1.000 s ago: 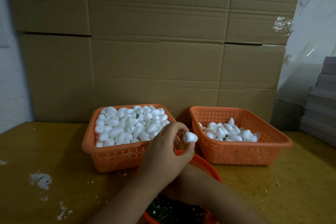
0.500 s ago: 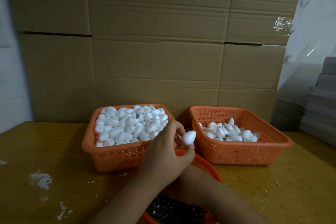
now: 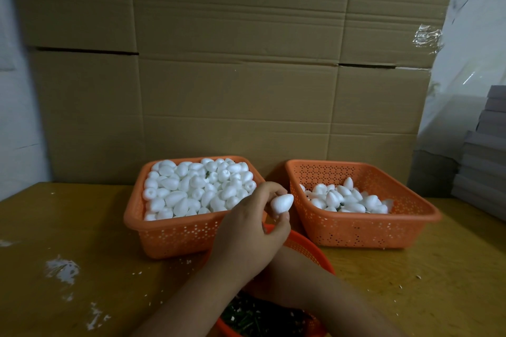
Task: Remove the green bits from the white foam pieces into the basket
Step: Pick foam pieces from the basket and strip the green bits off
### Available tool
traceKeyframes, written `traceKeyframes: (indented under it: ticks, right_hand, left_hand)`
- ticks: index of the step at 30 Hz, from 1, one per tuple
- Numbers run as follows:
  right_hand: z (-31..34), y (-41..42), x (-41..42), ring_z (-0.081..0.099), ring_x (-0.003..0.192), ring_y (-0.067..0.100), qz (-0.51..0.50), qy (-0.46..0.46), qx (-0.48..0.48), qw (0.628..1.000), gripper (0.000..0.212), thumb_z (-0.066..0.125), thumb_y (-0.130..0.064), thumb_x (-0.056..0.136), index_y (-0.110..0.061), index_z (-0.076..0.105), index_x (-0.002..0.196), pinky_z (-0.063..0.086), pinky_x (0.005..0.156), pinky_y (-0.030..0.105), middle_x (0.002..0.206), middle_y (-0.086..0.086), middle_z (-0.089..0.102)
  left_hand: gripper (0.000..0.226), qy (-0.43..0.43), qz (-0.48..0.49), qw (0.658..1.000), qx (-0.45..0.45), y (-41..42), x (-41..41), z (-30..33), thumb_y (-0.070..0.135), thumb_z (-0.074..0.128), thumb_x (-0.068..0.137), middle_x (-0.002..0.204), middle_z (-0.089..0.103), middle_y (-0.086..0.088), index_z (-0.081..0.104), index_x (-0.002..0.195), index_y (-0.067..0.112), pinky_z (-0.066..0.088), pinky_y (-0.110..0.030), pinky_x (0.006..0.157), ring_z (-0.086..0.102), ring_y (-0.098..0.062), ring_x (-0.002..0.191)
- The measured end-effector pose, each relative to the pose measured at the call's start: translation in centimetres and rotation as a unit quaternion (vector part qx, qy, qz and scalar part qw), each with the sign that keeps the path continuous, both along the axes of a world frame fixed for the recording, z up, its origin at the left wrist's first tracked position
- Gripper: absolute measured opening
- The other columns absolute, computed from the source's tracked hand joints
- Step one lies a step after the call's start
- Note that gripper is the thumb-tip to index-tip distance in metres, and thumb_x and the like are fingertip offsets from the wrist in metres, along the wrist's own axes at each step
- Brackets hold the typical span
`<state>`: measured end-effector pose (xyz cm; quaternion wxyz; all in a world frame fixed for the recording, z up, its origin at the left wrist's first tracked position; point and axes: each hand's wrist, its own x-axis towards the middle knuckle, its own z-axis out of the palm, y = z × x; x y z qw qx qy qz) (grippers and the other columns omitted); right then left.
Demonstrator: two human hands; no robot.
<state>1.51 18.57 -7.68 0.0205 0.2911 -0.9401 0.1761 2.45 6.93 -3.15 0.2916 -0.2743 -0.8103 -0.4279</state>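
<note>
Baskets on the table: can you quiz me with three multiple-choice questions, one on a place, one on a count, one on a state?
1. The fuller basket of foam pieces sits: A left, B right, C on the floor.
2. Orange baskets in view: A one, B three, C five.
3. The left hand is: A flat and empty, B pinching a foam piece, C gripping a knife.
Answers: A, it is heaped, the right basket sparse; B, two square plus the round basket nearest; B, the piece sits in its grip.

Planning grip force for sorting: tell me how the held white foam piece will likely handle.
The foam piece, pinched by the left hand, looks very light. Crumbs on the table suggest it sheds and dents. Its egg shape would probably roll.
</note>
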Motion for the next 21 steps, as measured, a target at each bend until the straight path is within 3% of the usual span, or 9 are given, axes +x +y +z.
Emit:
traceKeyframes:
  ticks: [5, 8, 12, 15, 18, 21]
  right_hand:
    - [0.2, 0.0, -0.1, 0.052, 0.123, 0.023, 0.005, -0.013, 0.012, 1.0, 0.046, 0.047, -0.03, 0.094, -0.014, 0.051, 0.136, 0.042, 0.102, 0.037, 0.137, 0.009, 0.055]
    - [0.4, 0.0, 0.2, 0.049, 0.125, 0.022, 0.01, 0.003, 0.015, 1.0, 0.046, 0.047, -0.03, 0.095, -0.015, 0.049, 0.139, 0.041, 0.103, 0.037, 0.14, 0.008, 0.051]
    - [0.3, -0.3, 0.2, 0.048, 0.129, 0.024, 0.008, 0.017, 0.027, 0.999, 0.046, 0.048, -0.029, 0.098, -0.015, 0.046, 0.141, 0.038, 0.103, 0.035, 0.144, 0.008, 0.048]
    - [-0.5, -0.9, -0.1, 0.041, 0.135, 0.021, -0.009, 0.007, 0.041, 0.999, 0.045, 0.044, -0.026, 0.101, -0.017, 0.039, 0.146, 0.033, 0.107, 0.031, 0.15, 0.005, 0.041]
    - [-0.1, -1.0, 0.1, 0.046, 0.129, 0.019, -0.012, 0.023, 0.043, 0.999, 0.041, 0.046, -0.027, 0.1, -0.02, 0.045, 0.141, 0.035, 0.094, 0.02, 0.144, 0.003, 0.047]
    - [1.0, -0.3, 0.6, 0.051, 0.121, 0.015, 0.014, 0.049, 0.014, 0.999, 0.04, 0.053, -0.03, 0.096, -0.024, 0.051, 0.136, 0.042, 0.097, 0.026, 0.14, -0.001, 0.049]
  left_hand:
    - [0.031, -0.018, 0.004, 1.0, 0.005, -0.1, -0.4, -0.2, 0.019, 0.063, 0.085, 0.098, 0.06, 0.019, 0.043, 0.097, 0.039, 0.055, -0.04, 0.068, 0.064, -0.011, 0.079]
    - [0.036, -0.028, 0.008, 1.0, -0.005, -0.1, -0.5, -0.1, 0.017, 0.064, 0.087, 0.106, 0.061, 0.022, 0.044, 0.104, 0.042, 0.055, -0.036, 0.075, 0.064, -0.005, 0.09]
    - [0.042, -0.028, 0.014, 0.999, -0.022, -0.1, -0.4, -0.1, 0.032, 0.061, 0.09, 0.116, 0.06, 0.027, 0.043, 0.124, 0.049, 0.052, -0.024, 0.084, 0.057, 0.005, 0.103]
    - [0.031, -0.017, 0.024, 0.999, -0.029, -0.1, -0.3, -0.2, 0.036, 0.064, 0.089, 0.104, 0.062, 0.023, 0.049, 0.113, 0.047, 0.052, -0.025, 0.079, 0.06, 0.0, 0.093]
    - [0.027, 0.015, 0.044, 0.999, -0.019, -0.2, -0.4, 0.0, 0.032, 0.07, 0.084, 0.102, 0.058, 0.023, 0.055, 0.105, 0.042, 0.046, -0.017, 0.076, 0.055, 0.0, 0.098]
    - [0.022, 0.022, 0.059, 0.998, -0.004, -0.2, -0.5, 0.2, 0.033, 0.074, 0.079, 0.098, 0.054, 0.021, 0.06, 0.096, 0.037, 0.041, -0.01, 0.07, 0.054, -0.001, 0.092]
